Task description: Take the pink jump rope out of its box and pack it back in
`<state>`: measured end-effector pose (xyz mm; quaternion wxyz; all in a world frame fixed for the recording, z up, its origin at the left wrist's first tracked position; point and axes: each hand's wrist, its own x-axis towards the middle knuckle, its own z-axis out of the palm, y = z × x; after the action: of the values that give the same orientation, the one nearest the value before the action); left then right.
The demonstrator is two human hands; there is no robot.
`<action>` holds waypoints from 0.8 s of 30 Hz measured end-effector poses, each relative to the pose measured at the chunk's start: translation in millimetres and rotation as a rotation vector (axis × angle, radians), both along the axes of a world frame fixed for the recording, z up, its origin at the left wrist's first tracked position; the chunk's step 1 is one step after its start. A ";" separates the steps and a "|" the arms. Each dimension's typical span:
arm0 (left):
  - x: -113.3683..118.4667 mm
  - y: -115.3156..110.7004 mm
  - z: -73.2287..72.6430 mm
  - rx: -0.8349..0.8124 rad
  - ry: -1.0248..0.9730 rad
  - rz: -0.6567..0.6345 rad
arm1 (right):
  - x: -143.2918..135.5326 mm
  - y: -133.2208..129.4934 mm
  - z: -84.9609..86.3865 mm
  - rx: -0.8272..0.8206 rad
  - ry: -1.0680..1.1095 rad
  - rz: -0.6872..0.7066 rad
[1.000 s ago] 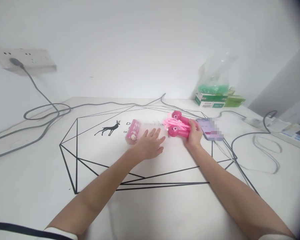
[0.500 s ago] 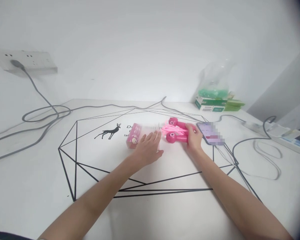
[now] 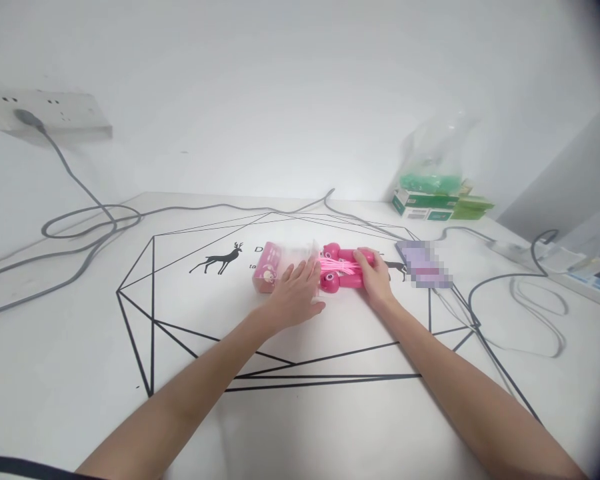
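Observation:
My right hand [image 3: 377, 275] is closed around the ends of the two handles of a pink jump rope [image 3: 349, 267]. Round animal heads with eyes top the handles, and the pink cord is bundled between them. The heads point left, up against the right end of a clear plastic box [image 3: 300, 252] with a pink printed end. Across the top of this box lies my left hand [image 3: 296, 293], fingers stretched out and thumb apart. Whether the heads are inside the box's end or just touching it, I cannot tell.
A phone [image 3: 424, 265] lies right of my right hand. Green and white boxes [image 3: 425, 203] with a plastic bag [image 3: 433, 160] on top stand at the back right. Grey cables [image 3: 220, 207] run along the back and both sides of the white table [image 3: 290, 427].
My right hand has moved left with the jump rope, bringing its heads up to the box's right end. My left hand stays on the box.

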<state>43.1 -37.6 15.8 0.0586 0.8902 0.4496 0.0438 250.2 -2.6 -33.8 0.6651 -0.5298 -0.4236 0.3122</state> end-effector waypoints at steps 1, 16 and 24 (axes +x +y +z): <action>0.0 0.2 -0.7 0.007 0.012 -0.002 | -2.0 -1.6 0.6 0.002 -0.035 0.012; -6.6 3.2 -5.2 -0.022 -0.008 -0.054 | -3.1 -3.0 2.6 -0.023 -0.458 0.229; -8.4 5.5 -8.3 0.018 -0.034 -0.085 | -7.6 1.4 -2.7 0.003 -0.744 0.241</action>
<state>34.7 -32.1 7.4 0.0601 0.9082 0.4098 0.0601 242.6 -1.2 -36.5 0.4254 -0.5524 -0.6954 0.1740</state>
